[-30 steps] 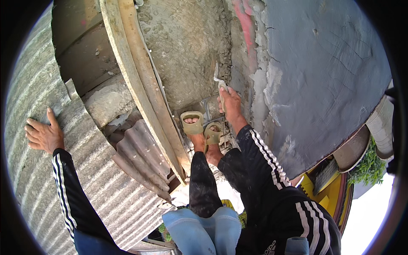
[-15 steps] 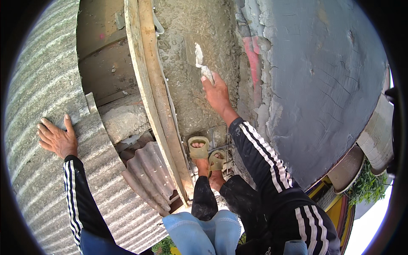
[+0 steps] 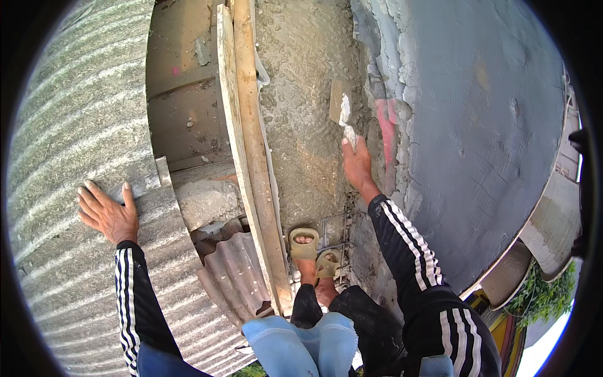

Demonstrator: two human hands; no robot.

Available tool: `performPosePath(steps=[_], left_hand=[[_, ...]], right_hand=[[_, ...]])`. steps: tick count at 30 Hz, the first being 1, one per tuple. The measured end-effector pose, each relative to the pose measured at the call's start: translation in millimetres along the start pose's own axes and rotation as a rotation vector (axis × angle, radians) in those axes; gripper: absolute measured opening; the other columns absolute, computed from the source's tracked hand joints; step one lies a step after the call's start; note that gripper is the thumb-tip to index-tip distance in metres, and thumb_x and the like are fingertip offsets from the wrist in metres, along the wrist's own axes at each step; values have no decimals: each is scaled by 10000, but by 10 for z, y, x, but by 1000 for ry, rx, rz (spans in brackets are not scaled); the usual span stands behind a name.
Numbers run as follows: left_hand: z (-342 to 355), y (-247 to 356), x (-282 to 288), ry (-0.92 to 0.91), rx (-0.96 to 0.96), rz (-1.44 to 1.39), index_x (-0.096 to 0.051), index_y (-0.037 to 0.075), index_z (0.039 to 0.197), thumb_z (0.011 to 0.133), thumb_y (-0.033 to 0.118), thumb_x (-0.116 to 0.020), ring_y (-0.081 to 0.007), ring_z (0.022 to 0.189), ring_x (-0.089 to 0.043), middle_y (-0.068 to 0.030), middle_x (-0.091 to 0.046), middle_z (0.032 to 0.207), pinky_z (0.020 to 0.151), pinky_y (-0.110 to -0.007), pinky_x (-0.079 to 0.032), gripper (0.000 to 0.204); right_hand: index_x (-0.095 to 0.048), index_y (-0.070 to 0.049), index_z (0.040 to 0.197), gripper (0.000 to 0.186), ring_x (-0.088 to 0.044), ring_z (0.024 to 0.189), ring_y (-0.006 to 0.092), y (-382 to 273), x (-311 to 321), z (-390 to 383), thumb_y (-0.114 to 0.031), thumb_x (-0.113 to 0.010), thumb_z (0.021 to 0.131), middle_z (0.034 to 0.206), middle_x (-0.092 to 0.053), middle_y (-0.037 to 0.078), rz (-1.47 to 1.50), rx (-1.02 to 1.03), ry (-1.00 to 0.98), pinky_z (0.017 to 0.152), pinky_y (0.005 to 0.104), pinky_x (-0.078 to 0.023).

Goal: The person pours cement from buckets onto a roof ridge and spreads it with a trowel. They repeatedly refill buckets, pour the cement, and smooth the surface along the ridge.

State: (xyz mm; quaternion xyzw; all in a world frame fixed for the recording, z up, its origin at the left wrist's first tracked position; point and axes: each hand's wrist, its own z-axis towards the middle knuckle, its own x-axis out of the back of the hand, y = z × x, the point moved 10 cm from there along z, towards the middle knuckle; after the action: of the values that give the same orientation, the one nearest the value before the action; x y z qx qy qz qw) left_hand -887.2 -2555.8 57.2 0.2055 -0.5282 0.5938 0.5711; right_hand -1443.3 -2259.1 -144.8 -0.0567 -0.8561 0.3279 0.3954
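My right hand point(image 3: 359, 164) is wrapped round the handle of a trowel point(image 3: 345, 110), its blade smeared with pale mortar. The blade lies at the right side of a strip of rough wet mortar point(image 3: 295, 132), close to the peeling edge of the grey wall. Fingers spread, my left hand point(image 3: 108, 212) rests flat on a corrugated roof sheet point(image 3: 69, 157) and holds nothing.
Wooden boards point(image 3: 248, 144) run lengthwise along the mortar's left side. Beyond them, a gap shows a broken corrugated piece point(image 3: 235, 270). On the right rises a grey wall point(image 3: 483, 125) with a pink patch point(image 3: 386, 129). My sandalled feet point(image 3: 304, 244) stand at the strip's near end.
My right hand has moved the trowel to the right across the mortar, toward the wall's edge. The whole view has shifted somewhat; my left hand stays on the roof sheet.
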Motion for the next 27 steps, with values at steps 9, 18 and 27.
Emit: performPosePath(steps=[9, 18, 27], left_hand=[[-11, 0, -57, -50, -3, 36, -207, 46, 1645, 990, 781, -295, -397, 1585, -122, -252, -212, 1676, 1273, -591, -59, 989], [2, 24, -36, -58, -3, 22, -216, 31, 1639, 995, 760, -327, -415, 1575, -141, -264, -212, 1671, 1266, -602, -60, 978], [1, 24, -47, -69, -12, 22, -212, 29, 1639, 994, 758, -337, -422, 1573, -141, -279, -215, 1664, 1261, -604, -61, 981]], right_hand=[[-490, 4, 1285, 495, -645, 1114, 529, -1058, -965, 1481, -422, -547, 1039, 1178, -662, 358, -205, 84, -70, 970, 562, -510], [-477, 11, 1243, 432, -646, 1064, 544, -1135, -1180, 620, -368, -540, 1046, 1138, -675, 344, -340, 253, -358, 913, 588, -507], [-477, -5, 1218, 361, -685, 930, 500, -843, -897, 138, -301, -563, 1030, 998, -676, 296, -437, 317, -168, 840, 576, -538]])
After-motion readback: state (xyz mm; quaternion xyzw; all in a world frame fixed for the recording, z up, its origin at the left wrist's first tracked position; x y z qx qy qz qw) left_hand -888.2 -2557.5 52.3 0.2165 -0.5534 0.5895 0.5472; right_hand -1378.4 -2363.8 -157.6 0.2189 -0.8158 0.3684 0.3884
